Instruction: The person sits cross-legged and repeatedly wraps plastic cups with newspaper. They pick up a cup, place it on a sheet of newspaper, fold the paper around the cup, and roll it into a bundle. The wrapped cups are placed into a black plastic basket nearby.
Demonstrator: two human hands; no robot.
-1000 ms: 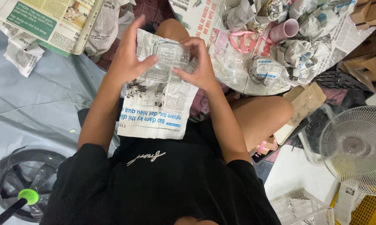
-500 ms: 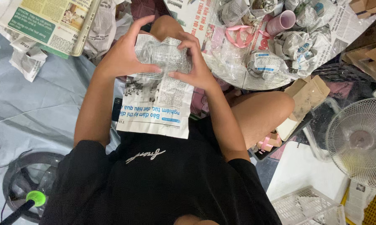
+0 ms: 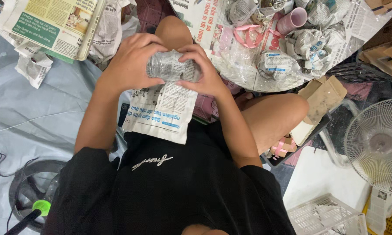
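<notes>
nearest, at the bottom edge: black shirt with a pale script mark on the chest, bare knees spread to either side. lower left, a dark round fan base with a bright green knob; lower right, a white mesh basket and a white fan grille.

just above the lap: newspaper sheet hanging down from the hands, long axis running away from the body, lower edge with a blue band resting on the shirt. upper end rolled around a clear jar, lying crosswise, long axis left to right, one end under each palm.

left hand clamped over the left end of the jar, fingers curled across the top, wrist bent down. right hand closed on the right end, thumb and fingertips pressing paper onto the glass. forearms angled inward from wide elbows, meeting over the knees.

beyond the hands: grey tarp at left, a folded newspaper with a green block up in the corner. at right, a spread of newsprint carrying several paper-wrapped bundles, pink ribbon and a pink cup on its side. brown cardboard box beside the right knee.
</notes>
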